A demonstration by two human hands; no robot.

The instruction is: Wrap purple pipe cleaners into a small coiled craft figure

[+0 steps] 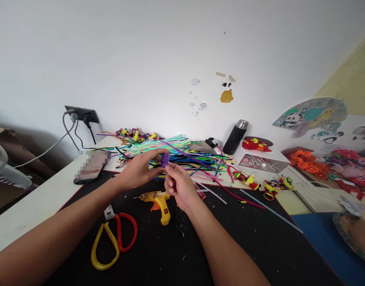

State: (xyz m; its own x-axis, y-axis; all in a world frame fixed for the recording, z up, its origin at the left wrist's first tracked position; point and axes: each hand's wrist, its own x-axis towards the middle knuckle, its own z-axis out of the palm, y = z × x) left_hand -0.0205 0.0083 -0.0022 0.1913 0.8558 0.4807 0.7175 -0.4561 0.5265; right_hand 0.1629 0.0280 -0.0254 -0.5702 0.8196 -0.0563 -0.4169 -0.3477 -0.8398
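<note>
A small purple coil of what looks like pipe cleaner (165, 160) is held up over the middle of the table. Around its left side, the thumb and fingers of my left hand (140, 170) are pinched. My right hand (180, 186) has its thumb and forefinger closed at the coil's lower right, with the other fingers curled in; the fingertips partly cover it. Below both hands lies a yellow glue gun (161, 202), its nozzle towards the left. Nearer to me are scissors with one red and one yellow handle (105, 248), partly under my left forearm.
A pile of many-coloured pipe cleaners (158, 147) spreads along the black mat's (152, 258) far edge. A phone (91, 167) lies at the left. Behind right stand a black flask (235, 139) and a white box (264, 159), with small colourful figures (270, 188) in front.
</note>
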